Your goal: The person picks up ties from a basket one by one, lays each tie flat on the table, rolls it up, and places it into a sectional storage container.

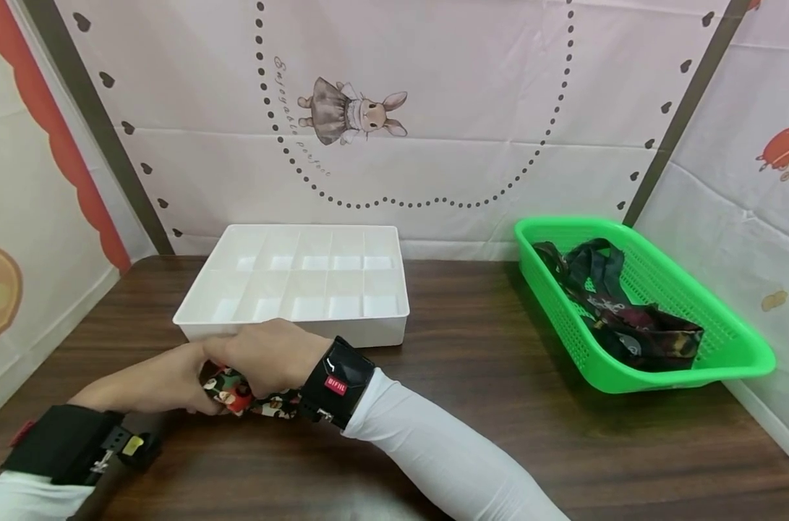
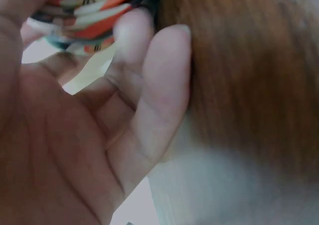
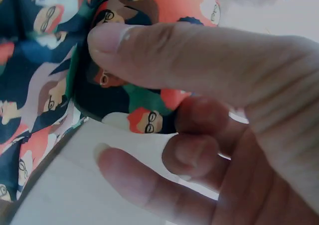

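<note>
Pinching the colourful face-printed fabric strip (image 1: 247,394) before the white compartment tray (image 1: 296,282), right hand (image 1: 270,358) and left hand (image 1: 163,380) hold it; a loosened grip could unroll it.

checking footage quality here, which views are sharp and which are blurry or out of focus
Head view: evenly lit and sharp, with soft shadows under the white tray and green basket. Left wrist view: badly blurred, the left hand fills it, the patterned cloth is only a smear. Right wrist view: the cloth print reads clearly; the right hand is soft at close range.
</note>
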Demonstrator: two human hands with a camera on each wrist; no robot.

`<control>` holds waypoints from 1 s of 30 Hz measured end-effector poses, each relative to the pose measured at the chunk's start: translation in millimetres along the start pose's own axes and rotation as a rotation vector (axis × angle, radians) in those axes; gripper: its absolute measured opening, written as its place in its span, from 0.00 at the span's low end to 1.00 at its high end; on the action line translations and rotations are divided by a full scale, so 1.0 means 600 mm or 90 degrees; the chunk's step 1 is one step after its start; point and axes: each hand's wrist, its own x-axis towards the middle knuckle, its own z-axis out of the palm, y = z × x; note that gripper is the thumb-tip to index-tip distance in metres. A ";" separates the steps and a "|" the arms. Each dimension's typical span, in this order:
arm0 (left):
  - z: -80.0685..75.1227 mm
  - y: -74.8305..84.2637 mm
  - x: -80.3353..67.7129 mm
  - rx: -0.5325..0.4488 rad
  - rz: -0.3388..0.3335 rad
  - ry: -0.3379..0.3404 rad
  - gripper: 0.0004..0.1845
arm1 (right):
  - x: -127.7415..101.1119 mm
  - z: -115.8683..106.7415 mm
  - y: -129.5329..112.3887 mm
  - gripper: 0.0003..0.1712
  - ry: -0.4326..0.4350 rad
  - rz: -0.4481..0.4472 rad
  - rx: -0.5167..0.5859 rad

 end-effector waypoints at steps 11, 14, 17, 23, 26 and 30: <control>0.000 0.007 0.008 0.026 0.024 -0.006 0.37 | -0.003 -0.012 0.014 0.27 -0.057 0.004 0.036; 0.000 0.011 0.009 0.025 0.018 -0.002 0.37 | -0.001 -0.012 0.022 0.27 -0.049 -0.007 0.037; -0.001 0.013 0.009 0.041 0.022 0.007 0.36 | 0.000 -0.012 0.024 0.26 -0.039 -0.016 0.028; 0.005 0.009 0.008 0.042 0.028 0.018 0.38 | 0.001 -0.009 0.018 0.25 -0.043 -0.005 0.026; 0.006 0.005 0.006 0.038 0.034 0.012 0.38 | 0.000 -0.009 0.016 0.24 -0.044 -0.006 0.029; 0.003 0.005 0.003 0.034 0.034 -0.009 0.37 | -0.002 -0.013 0.012 0.25 -0.046 -0.013 0.035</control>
